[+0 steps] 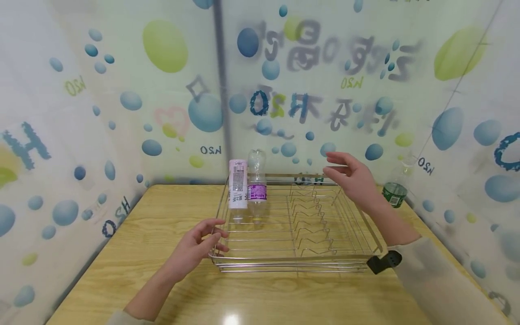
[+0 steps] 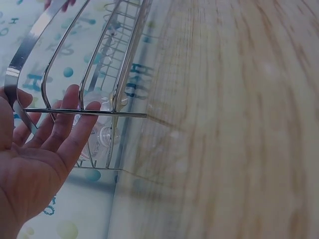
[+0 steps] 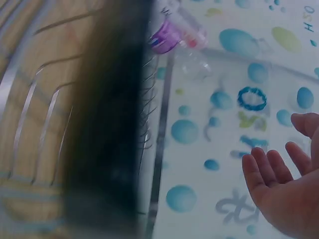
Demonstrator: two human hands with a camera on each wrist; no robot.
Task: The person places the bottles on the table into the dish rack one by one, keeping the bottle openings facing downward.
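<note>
L grip (image 1: 199,241) holding 1 wire rack (image 1: 298,259), R grip (image 1: 354,181) wide, 2 btls (image 1: 238,185) inside, 1 grn-label btl (image 1: 394,194) beside

Right hand (image 3: 294,194): cropped at right wrist view's edge
Dark band (image 3: 107,129): too blurred for us to identify
Pink-wrapped bottle (image 1: 238,198), small print (image 1: 239,180): we cannot read it

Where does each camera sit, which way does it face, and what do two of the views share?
Head: worn on the head, facing forward and down at the wire rack on the table; left hand and right hand both show.
Left wrist: on that wrist, looking at the wire rack and table; the left hand shows.
Right wrist: on that wrist, facing the wire rack and patterned backdrop; the right hand shows.
Shared: head and right wrist both show the purple-labelled bottle.
</note>
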